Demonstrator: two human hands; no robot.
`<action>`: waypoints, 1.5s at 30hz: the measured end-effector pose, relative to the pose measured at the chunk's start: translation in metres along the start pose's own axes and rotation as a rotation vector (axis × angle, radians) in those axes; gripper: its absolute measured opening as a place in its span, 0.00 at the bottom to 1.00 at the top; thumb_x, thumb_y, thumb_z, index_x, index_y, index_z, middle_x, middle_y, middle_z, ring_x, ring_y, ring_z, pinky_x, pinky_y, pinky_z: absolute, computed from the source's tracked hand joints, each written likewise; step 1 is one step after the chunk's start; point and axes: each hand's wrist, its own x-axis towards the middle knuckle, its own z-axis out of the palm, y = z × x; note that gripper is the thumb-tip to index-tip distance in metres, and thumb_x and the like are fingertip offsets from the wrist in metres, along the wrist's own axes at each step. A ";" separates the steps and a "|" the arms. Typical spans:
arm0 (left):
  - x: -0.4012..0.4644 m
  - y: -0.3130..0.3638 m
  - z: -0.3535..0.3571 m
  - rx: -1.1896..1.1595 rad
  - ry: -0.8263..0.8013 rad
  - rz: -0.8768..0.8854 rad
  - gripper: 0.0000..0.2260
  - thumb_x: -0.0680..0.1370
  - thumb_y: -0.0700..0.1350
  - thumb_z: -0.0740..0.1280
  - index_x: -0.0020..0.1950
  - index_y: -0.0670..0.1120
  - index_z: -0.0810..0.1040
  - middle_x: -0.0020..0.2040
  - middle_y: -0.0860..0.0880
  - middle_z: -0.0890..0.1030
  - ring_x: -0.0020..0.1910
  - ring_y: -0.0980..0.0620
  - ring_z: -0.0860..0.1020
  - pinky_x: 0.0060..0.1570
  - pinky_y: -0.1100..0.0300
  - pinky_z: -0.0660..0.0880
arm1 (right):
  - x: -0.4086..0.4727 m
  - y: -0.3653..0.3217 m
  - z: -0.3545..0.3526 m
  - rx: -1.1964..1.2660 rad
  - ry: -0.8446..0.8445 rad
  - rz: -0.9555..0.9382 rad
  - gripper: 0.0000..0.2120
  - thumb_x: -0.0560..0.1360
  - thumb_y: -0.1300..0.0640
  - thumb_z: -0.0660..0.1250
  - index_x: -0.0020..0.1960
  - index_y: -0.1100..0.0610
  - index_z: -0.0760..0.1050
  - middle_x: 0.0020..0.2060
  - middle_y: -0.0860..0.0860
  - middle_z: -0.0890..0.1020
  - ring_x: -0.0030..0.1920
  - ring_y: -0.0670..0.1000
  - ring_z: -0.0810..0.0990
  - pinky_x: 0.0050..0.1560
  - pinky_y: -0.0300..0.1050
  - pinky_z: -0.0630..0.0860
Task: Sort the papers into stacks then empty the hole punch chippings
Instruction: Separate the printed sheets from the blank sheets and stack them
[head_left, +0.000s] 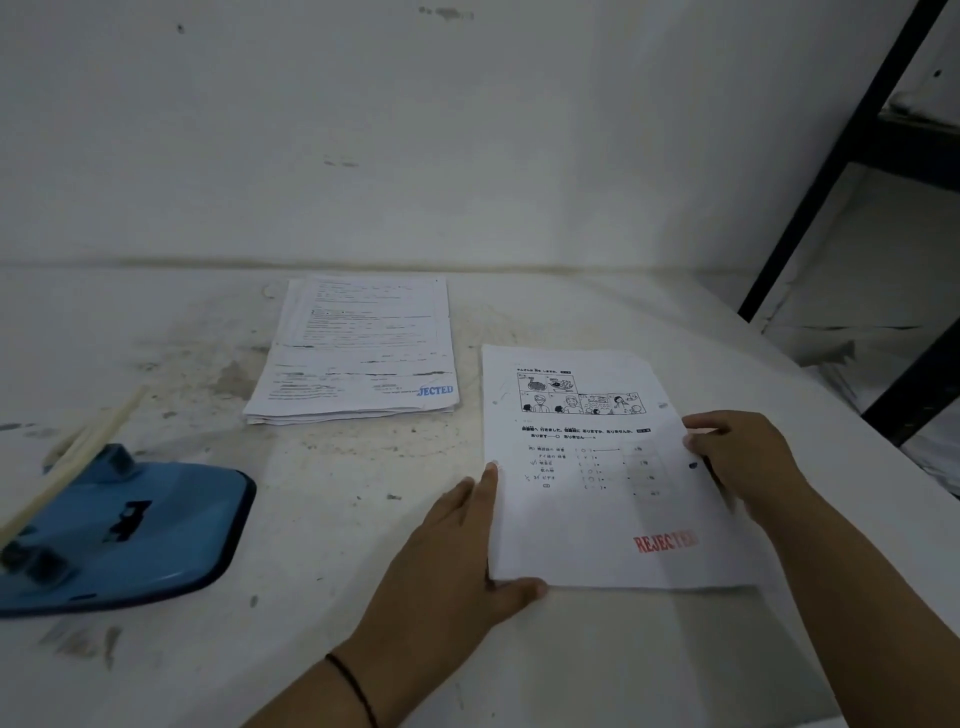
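Observation:
A stack of papers (597, 499), its top sheet showing a cartoon strip and a red REJECTED stamp, lies at the near right of the table. My left hand (457, 545) presses flat against its left edge, thumb at the bottom corner. My right hand (737, 462) grips the stack's right edge with its fingers. A second stack (358, 353) with a blue stamp lies farther back, in the middle. The blue hole punch (119, 525) sits at the near left, apart from both hands.
The white table (332, 519) is stained and meets a white wall at the back. A black metal shelf frame (831, 182) stands off the table's right edge. A pale stick (78, 457) rests across the hole punch.

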 end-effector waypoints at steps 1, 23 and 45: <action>0.002 0.001 0.000 -0.008 0.003 -0.003 0.46 0.69 0.68 0.63 0.74 0.58 0.36 0.76 0.61 0.51 0.74 0.63 0.46 0.65 0.68 0.47 | 0.000 0.000 0.000 -0.019 0.004 -0.008 0.14 0.74 0.63 0.65 0.59 0.60 0.78 0.55 0.59 0.81 0.49 0.55 0.78 0.53 0.49 0.74; 0.037 -0.043 -0.073 0.027 0.294 0.031 0.23 0.74 0.56 0.65 0.68 0.53 0.68 0.64 0.60 0.69 0.62 0.66 0.63 0.60 0.77 0.53 | -0.049 -0.105 0.082 -0.038 -0.208 -0.475 0.14 0.75 0.56 0.66 0.60 0.55 0.77 0.56 0.50 0.80 0.49 0.42 0.73 0.51 0.35 0.65; 0.166 -0.152 -0.141 0.225 0.383 -0.575 0.17 0.80 0.49 0.57 0.64 0.40 0.70 0.60 0.41 0.75 0.62 0.42 0.68 0.56 0.53 0.69 | 0.052 -0.212 0.217 -0.269 -0.238 -0.312 0.25 0.77 0.47 0.62 0.68 0.61 0.66 0.64 0.59 0.74 0.64 0.60 0.69 0.60 0.50 0.69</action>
